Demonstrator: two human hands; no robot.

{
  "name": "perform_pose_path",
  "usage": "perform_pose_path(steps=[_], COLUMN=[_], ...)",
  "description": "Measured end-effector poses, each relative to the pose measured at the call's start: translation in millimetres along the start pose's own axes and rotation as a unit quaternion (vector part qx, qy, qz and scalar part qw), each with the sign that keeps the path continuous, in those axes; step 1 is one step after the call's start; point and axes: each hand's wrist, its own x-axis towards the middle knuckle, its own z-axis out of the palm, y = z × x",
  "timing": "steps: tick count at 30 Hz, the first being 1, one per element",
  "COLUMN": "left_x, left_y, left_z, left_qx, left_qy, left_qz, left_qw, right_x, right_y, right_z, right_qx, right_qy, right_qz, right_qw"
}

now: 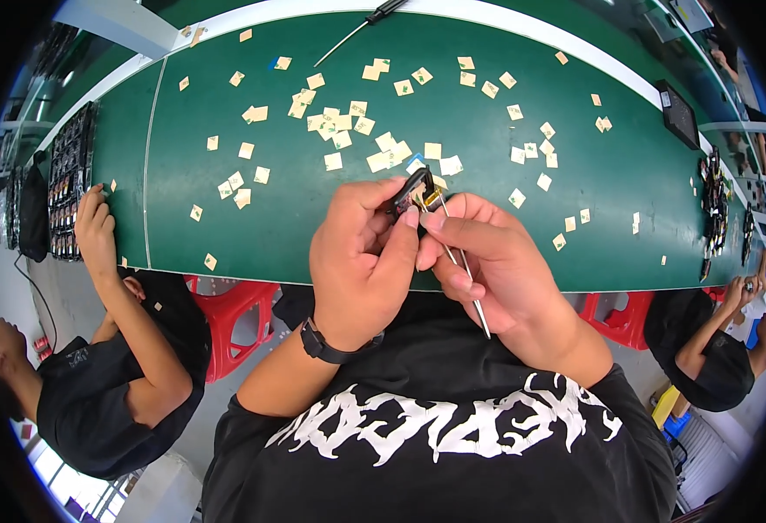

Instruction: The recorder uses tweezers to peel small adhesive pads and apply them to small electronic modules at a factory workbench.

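Observation:
My left hand [361, 257] pinches a small black part with a gold-coloured piece [418, 192] between thumb and fingers, just above the near edge of the green table [226, 218]. My right hand [487, 261] holds thin metal tweezers [466, 275], their tips touching the part and their shaft running down through the palm. Both hands meet at the part. A black watch [326, 344] sits on my left wrist.
Several small beige backing squares [348, 122] lie scattered over the table. A screwdriver [361, 26] rests at the far edge. A black tray [677, 113] sits far right, racks of black parts [71, 179] far left. Two other people sit at each side; red stools [239, 318] stand below.

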Motion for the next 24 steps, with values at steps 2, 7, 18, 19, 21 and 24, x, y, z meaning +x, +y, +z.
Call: perform_pose_path(steps=[2, 7, 18, 19, 21, 24], left_x=[0, 0, 3, 3, 4, 3], left_y=[-1, 2, 11, 11, 9, 7], left_z=[-4, 0, -3, -3, -3, -8], left_qx=[0.009, 0.001, -0.079, -0.081, -0.115, -0.109], left_qy=[-0.006, 0.023, 0.028, 0.029, 0.033, 0.028], left_qz=[-0.003, -0.037, -0.091, -0.090, -0.107, -0.107], left_qw=[1.000, 0.999, 0.992, 0.992, 0.987, 0.988], right_x=[1, 1, -1, 0, 1, -5], right_y=[3, 13, 30, 32, 35, 31], right_z=[2, 9, 17, 16, 14, 19], right_qx=[-0.015, -0.063, -0.231, -0.233, -0.233, -0.224], right_qy=[0.013, 0.056, 0.113, 0.113, 0.102, 0.111], right_qz=[-0.019, -0.080, -0.178, -0.178, -0.210, -0.195], right_qw=[1.000, 0.993, 0.950, 0.949, 0.944, 0.948])
